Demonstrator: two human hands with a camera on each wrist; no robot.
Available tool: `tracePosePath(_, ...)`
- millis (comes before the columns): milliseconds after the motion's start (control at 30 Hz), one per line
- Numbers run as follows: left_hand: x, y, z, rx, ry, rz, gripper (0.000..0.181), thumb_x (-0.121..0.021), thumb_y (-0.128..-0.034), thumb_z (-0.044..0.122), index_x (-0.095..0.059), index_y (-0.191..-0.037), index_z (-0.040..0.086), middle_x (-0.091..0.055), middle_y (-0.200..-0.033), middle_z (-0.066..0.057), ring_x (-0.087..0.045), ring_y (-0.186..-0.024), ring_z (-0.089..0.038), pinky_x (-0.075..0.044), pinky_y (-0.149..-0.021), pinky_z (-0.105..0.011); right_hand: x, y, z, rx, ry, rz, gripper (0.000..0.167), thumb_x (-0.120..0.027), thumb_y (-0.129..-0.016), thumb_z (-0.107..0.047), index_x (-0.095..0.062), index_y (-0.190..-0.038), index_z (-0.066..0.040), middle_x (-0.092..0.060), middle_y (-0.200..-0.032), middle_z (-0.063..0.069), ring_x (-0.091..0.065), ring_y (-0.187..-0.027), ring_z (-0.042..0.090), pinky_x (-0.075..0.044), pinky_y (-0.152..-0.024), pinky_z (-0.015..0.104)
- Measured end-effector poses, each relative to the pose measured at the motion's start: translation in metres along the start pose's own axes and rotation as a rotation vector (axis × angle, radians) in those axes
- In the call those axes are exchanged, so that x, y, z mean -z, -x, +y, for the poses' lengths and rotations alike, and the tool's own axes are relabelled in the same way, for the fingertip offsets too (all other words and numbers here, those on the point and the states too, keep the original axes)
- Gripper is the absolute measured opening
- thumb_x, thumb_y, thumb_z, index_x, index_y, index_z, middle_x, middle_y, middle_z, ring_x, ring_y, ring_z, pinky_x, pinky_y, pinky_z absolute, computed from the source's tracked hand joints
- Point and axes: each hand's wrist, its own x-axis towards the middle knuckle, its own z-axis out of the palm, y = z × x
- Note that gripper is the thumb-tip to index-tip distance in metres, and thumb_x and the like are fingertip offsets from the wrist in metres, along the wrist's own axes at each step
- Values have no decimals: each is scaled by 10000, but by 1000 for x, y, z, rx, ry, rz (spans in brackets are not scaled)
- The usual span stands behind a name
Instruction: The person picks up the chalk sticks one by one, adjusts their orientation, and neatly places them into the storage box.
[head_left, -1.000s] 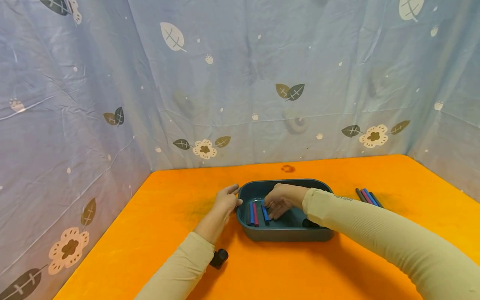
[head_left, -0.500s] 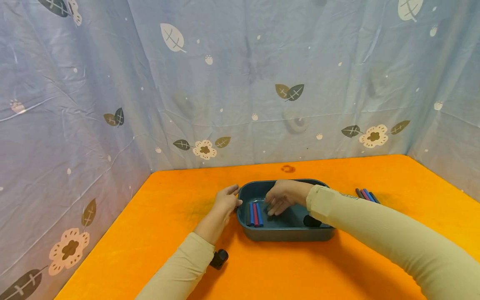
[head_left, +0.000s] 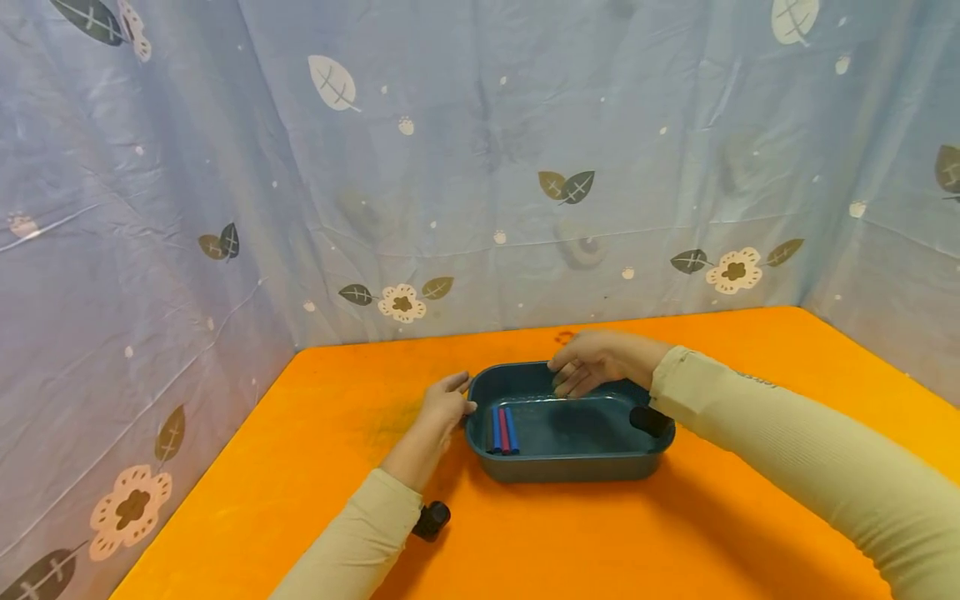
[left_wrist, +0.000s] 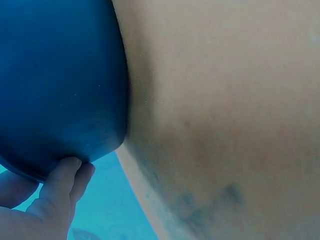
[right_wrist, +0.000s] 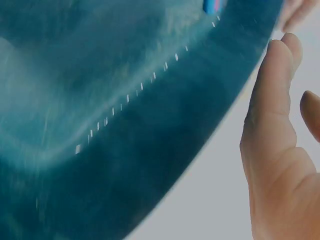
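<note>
A dark teal oblong tub [head_left: 570,471] stands on the orange table. At its left end my left hand [head_left: 442,408] grips the rim; in the left wrist view the fingers [left_wrist: 62,182] lie against the outer wall, thumb across the edge. Inside, along the left end, slim pen-like sticks [head_left: 503,431] in blue, pink and dark lie side by side; their exact kind is unclear. Over the tub's far rim hovers my right hand [head_left: 592,362], fingers loosely extended and holding nothing. In the right wrist view, the tip of a stick [right_wrist: 212,6] shows at the top.
Around the orange table [head_left: 360,392] hangs a pale blue curtain [head_left: 450,167] with leaf and flower prints. Black wrist devices [head_left: 432,521] show at both forearms. My right sleeve [head_left: 750,425] covers part of the table's right side.
My right hand has let go of a blue stick beside the others, then risen back and right out of the tub. The left hand keeps to the rim. The right-side sticks are now hidden.
</note>
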Motion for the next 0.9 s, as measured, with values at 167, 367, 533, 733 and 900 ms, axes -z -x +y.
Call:
tracePosePath(167, 1, 0, 0, 7, 15, -2, 623, -454, -865, -219, -365, -1461, -61, -413, -1466, -225, -416, -1324, -369, -436, -992, -478, 21, 19, -4, 27, 16, -21, 547, -468, -1000, -126, -277, -1425, 158, -645, -1067, 208, -678, -834, 184, -543, -832, 344)
tracePosePath(367, 0, 0, -1, 4, 9, -2, 620, -458, -867, -215, -365, -1460, -62, -412, -1468, -223, -411, -1328, -368, -444, -984, -471, 43, 38, 0, 52, 52, -25, 570, -445, -1018, -153, -245, -1434, 181, -565, -1243, 326, -682, -918, 203, -536, -861, 356)
tracePosePath(533, 1, 0, -1, 7, -3, 5, 617, -460, -872, -210, -369, -1462, -53, -411, -1472, -218, -427, -1316, -365, -455, -970, -456, 56, 47, 11, 62, -6, -28, 562, -445, -1022, -146, -245, -1420, 197, -688, -988, 129, -692, -860, 172, -547, -828, 336)
tracePosePath(733, 1, 2, -1, 0, -29, 5, 608, -484, -878, -190, -381, -1460, -44, -418, -1471, -204, -441, -1306, -353, -468, -955, -448, 70, 55, 29, 41, -59, -8, 546, -446, -1022, -159, -258, -1409, 178, -687, -978, 74, -686, -853, 157, -545, -831, 324)
tracePosePath(900, 1, 2, 0, 7, -26, 6, 608, -484, -882, -183, -386, -1463, -31, -424, -1471, -193, -460, -1290, -335, -484, -928, -426, 87, 62, 44, 28, -76, 3, 499, -456, -1019, -181, -331, -1385, 135, -665, -993, 61, -674, -876, 159, -538, -850, 328)
